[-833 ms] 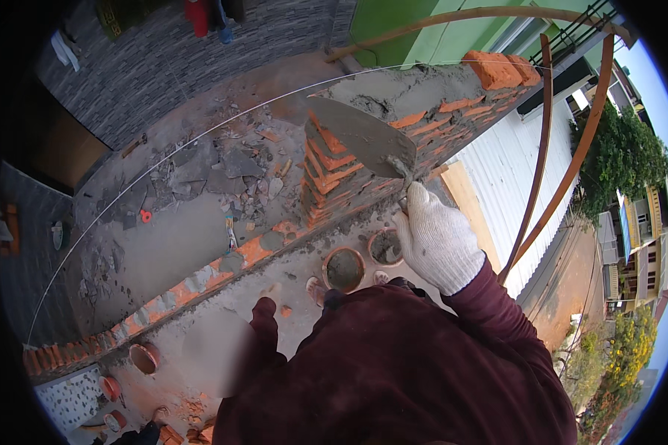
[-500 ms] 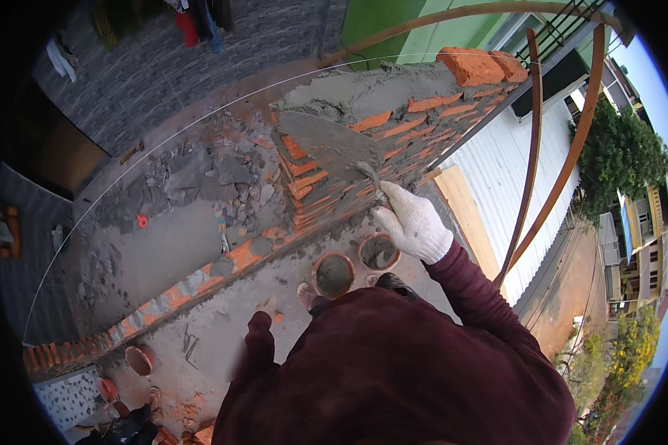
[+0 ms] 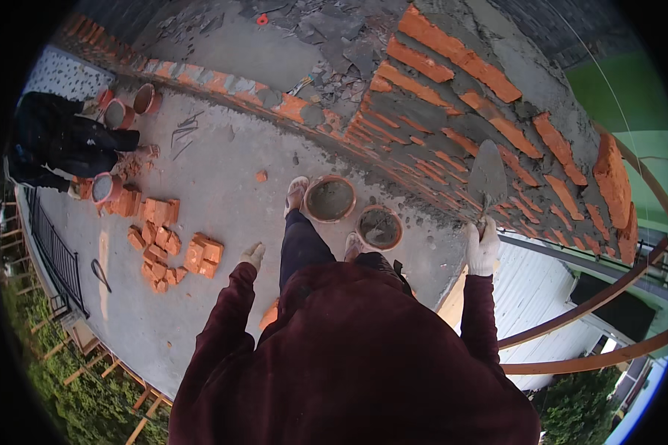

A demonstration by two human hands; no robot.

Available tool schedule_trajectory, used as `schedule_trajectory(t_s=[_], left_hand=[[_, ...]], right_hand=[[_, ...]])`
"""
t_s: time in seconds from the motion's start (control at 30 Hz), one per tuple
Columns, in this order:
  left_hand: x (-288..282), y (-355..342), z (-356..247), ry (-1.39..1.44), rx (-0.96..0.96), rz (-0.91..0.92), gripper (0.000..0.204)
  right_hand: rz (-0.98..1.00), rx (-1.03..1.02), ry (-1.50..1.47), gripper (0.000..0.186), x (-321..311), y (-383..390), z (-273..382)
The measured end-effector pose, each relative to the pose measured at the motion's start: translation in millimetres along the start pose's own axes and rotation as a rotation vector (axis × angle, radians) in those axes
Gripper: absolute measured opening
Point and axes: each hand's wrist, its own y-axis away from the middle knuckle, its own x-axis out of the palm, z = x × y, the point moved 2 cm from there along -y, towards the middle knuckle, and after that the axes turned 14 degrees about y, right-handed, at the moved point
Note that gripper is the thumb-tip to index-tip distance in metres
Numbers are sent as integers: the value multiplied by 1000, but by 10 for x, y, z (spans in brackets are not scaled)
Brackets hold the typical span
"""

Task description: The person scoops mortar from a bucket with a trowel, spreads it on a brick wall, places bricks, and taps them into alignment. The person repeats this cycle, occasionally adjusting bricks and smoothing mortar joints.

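Observation:
In my white-gloved right hand [image 3: 483, 248] is the handle of a pointed trowel [image 3: 488, 176], its grey blade upright beside the face of a brick wall [image 3: 453, 111]. Grey mortar fills the joints of the orange bricks and coats the top of the wall. My left hand [image 3: 253, 254], gloved too, hangs low at my side with fingers stretched out and holds nothing. It is nearest to a small stack of orange bricks [image 3: 203, 254] on the floor. Two round tubs of mortar, one larger [image 3: 330, 199] and one smaller [image 3: 379, 226], stand by my feet.
A co-worker in dark clothes [image 3: 59, 141] bends at the left among several tubs and loose bricks [image 3: 154, 259]. A low brick course [image 3: 215, 83] runs leftward from the wall. Curved wooden poles [image 3: 594, 304] cross at the right. A dark railing [image 3: 56, 252] edges the floor.
My view has swung left, bringing the co-worker and loose bricks into fuller sight. The trowel has come off the mortar at the wall's top and is now upright by its face.

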Motion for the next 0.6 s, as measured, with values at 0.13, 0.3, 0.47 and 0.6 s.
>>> schedule_trajectory(t_s=[0.13,0.3,0.47,0.6], left_hand=[[-119,1875,2147,-432,-134,207,40],[1040,3413,3672,-19,-644,10,47],[2192,3884,4125,311,-643,-157,66],[2461,3973,4027,476,-758,-189,76]], right_hand=[[292,-253,163,41,598,308,-266],[616,-183,246,43,1257,88,-470],[916,-72,452,34,1596,48,-223],[1049,-125,506,20,1789,550,213]])
